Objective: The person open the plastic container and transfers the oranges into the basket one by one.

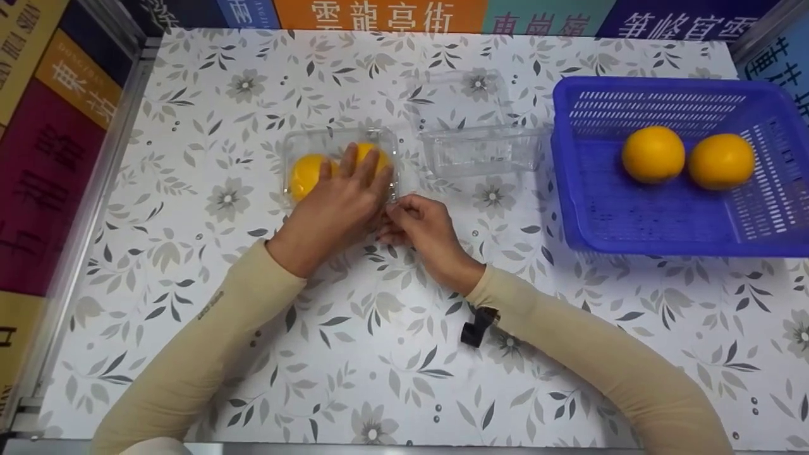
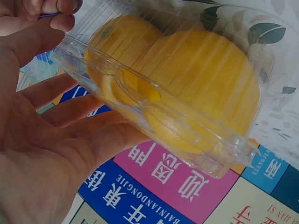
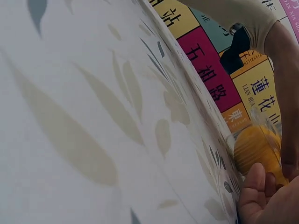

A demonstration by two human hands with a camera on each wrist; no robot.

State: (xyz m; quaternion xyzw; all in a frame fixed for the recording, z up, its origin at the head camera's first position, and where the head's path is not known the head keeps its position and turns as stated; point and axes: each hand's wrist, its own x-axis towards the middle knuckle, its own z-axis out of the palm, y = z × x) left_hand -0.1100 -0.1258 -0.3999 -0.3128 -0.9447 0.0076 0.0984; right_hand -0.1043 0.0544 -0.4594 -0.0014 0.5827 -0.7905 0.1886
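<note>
A clear plastic clamshell box (image 1: 341, 134) with its lid down stands left of the table's middle. Two oranges (image 2: 201, 88) show through its ribbed wall. My left hand (image 1: 338, 205) lies over the lid with its fingers spread and fairly straight, hiding part of the oranges. At the box's near right corner, my right hand (image 1: 426, 230) pinches the rim between thumb and forefinger, its other fingers curled below. In the right wrist view, the box with an orange (image 3: 254, 149) shows at the right edge, beyond the right hand's fingers.
A second clear plastic box (image 1: 483, 151) stands with its lid raised to the right. Beside it, a blue slotted basket (image 1: 644, 227) holds two oranges (image 1: 654, 155). Panels with large lettering (image 1: 382, 16) border the floral-patterned table. A black wrist mount (image 1: 478, 327) sits at the right sleeve.
</note>
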